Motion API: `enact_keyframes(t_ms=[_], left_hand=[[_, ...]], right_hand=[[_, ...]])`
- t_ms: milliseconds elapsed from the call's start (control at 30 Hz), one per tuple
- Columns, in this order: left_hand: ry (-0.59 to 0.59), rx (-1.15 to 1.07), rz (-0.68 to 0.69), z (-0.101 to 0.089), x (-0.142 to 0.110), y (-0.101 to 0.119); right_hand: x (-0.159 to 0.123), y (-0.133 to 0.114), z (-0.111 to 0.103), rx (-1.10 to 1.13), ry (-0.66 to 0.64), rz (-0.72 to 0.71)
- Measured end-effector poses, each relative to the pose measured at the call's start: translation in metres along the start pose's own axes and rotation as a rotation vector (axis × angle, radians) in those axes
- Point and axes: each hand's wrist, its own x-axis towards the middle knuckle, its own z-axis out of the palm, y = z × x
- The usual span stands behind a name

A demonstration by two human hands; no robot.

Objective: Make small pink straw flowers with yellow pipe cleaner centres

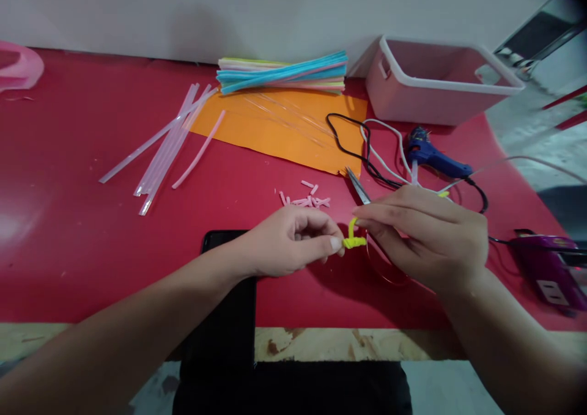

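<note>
My left hand point(300, 241) pinches one end of a yellow pipe cleaner point(354, 242), which is coiled tightly along one stretch with a short piece bending upward. The fingertips of my right hand point(419, 235) close on that upward end. Beneath my right hand lies a pair of scissors point(356, 186); the blades point away from me and the handles are partly covered. Just beyond my hands sits a small pile of cut pink pipe cleaner pieces point(307, 201) on the red table surface point(137, 262).
A bundle of coloured pipe cleaners point(282, 73) lies behind an orange sheet point(275, 128). Clear glue sticks point(167, 143) are at left. A pink bin point(422, 94), a blue glue gun point(438, 158) with cords, and a purple power strip point(548, 268) stand right. A black phone point(233, 317) overhangs the front edge.
</note>
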Motion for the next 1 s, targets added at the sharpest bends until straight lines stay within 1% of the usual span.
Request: enact_keyframes(t_ms=[33,100,167,200,267,333,400,500,567,633,700,767,833,900,1000], left_hand=[[0.039,0.073,0.000,0.001,0.001,-0.001],[0.157,0.155,0.008,0.003,0.004,-0.004],[0.249,0.128,-0.003,0.004,0.007,-0.006],[0.273,0.069,-0.015,0.004,0.008,-0.006],[0.274,-0.118,-0.033,0.003,0.009,-0.006],[0.245,-0.302,-0.024,0.001,0.009,-0.004],[0.196,-0.408,-0.011,-0.001,0.008,-0.002],[0.089,-0.404,-0.025,-0.003,0.004,0.000],[0.030,-0.339,-0.043,-0.003,0.002,0.001],[0.002,-0.228,-0.067,-0.002,0.001,0.002],[0.020,-0.082,-0.084,0.000,0.002,0.002],[0.083,0.064,-0.092,0.002,0.004,0.000],[0.169,0.142,-0.090,0.003,0.007,-0.002],[0.230,0.093,-0.091,0.003,0.009,-0.004],[0.258,-0.183,-0.072,0.001,0.010,-0.004]], right_hand=[[0.000,-0.001,0.000,-0.014,0.011,-0.018],[0.000,-0.004,0.001,-0.041,-0.015,-0.042],[0.000,-0.007,0.002,-0.048,-0.042,-0.059],[0.001,-0.008,0.002,-0.044,-0.052,-0.063],[0.002,-0.009,0.003,-0.035,-0.058,-0.054],[0.003,-0.010,0.003,-0.027,-0.053,-0.027],[0.003,-0.009,0.003,-0.012,-0.046,0.000],[0.003,-0.005,0.003,0.012,-0.038,0.025],[0.001,-0.002,0.003,0.000,-0.038,0.039],[-0.001,0.002,0.004,-0.052,-0.055,0.045],[-0.003,0.005,0.006,-0.121,-0.080,0.026],[-0.004,0.007,0.009,-0.163,-0.101,0.006],[-0.005,0.005,0.010,-0.159,-0.099,-0.004],[-0.006,0.002,0.009,-0.120,-0.087,-0.001],[-0.005,-0.003,0.006,-0.034,-0.071,0.007]])
